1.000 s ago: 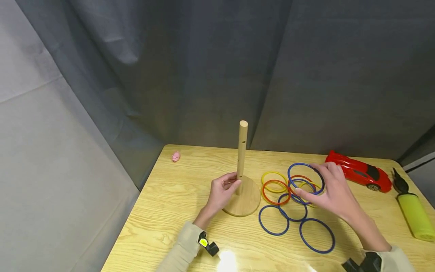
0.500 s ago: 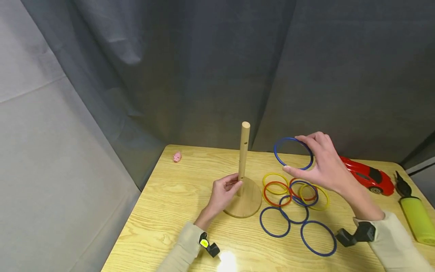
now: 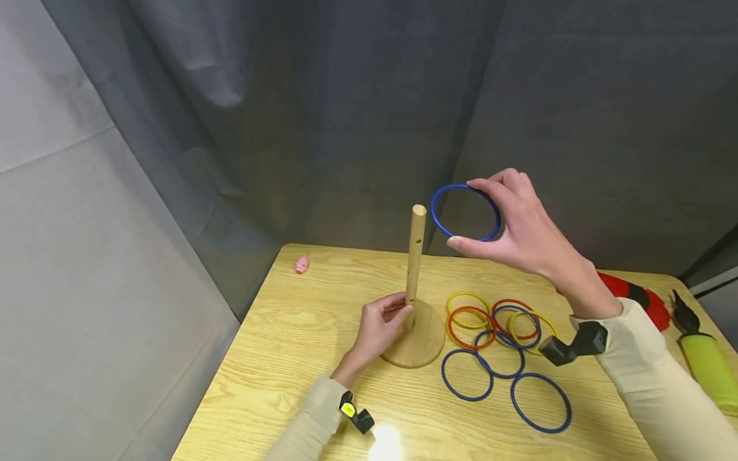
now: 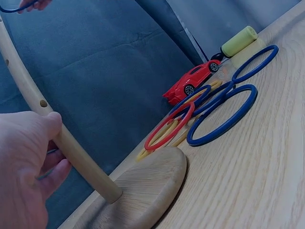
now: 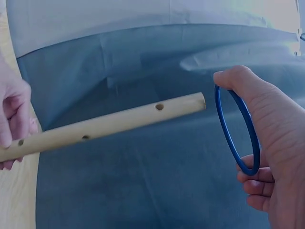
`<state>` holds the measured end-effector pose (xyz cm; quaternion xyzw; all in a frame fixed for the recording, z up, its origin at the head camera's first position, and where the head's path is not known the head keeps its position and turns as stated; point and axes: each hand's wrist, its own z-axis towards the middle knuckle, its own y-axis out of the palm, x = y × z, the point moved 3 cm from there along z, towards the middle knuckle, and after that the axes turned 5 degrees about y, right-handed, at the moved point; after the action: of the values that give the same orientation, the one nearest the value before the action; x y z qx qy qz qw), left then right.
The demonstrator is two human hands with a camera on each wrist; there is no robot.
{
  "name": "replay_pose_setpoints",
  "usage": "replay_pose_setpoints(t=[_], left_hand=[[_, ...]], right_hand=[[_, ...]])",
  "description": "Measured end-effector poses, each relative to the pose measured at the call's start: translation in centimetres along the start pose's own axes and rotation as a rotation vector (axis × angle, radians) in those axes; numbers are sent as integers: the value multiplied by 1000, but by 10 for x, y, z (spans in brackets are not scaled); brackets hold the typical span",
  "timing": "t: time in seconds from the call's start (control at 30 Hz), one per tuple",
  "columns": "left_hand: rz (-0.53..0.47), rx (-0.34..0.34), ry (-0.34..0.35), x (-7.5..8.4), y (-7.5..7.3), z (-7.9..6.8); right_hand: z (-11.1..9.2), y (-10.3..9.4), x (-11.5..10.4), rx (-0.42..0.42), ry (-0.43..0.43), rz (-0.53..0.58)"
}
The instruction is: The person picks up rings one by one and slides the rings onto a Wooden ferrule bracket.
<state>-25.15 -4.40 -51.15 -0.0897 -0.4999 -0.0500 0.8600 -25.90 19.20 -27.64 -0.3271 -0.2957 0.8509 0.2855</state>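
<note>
A wooden post (image 3: 416, 256) with holes along it rises from a round wooden base (image 3: 415, 349). My left hand (image 3: 377, 326) grips the post low down, thumb and fingers around it, as the left wrist view also shows. In my right hand (image 3: 521, 230) a blue ring (image 3: 435, 221) is pinched between thumb and fingers, raised level with the post's top and just right of it. The right wrist view shows the ring (image 5: 225, 126) apart from the post's end (image 5: 190, 103). Right of the base lie several rings on the table, among them a red ring (image 3: 450, 326).
More blue rings (image 3: 444, 378) and yellow rings (image 3: 468, 294) overlap on the wooden table (image 3: 277, 358). Behind the right arm lie a red toy car (image 3: 654, 304) and a yellow-green pump (image 3: 709, 371). A small pink pig (image 3: 302, 264) stands at the back left. A dark curtain (image 3: 346, 128) hangs behind.
My right hand has lifted the blue ring up from above the loose rings and carried it left toward the post's top. The left hand has kept its grip on the post.
</note>
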Motion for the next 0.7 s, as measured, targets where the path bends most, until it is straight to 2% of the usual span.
replay_pose_setpoints(t=[0.13, 0.37, 0.7], left_hand=[[6, 5, -4, 5, 0, -1], [-1, -16, 32, 9, -1, 0], [-22, -14, 9, -16, 1, 1]], right_hand=[[11, 7, -10, 1, -38, 27], [22, 24, -17, -24, -93, 48], [12, 50, -7, -88, -78, 26]])
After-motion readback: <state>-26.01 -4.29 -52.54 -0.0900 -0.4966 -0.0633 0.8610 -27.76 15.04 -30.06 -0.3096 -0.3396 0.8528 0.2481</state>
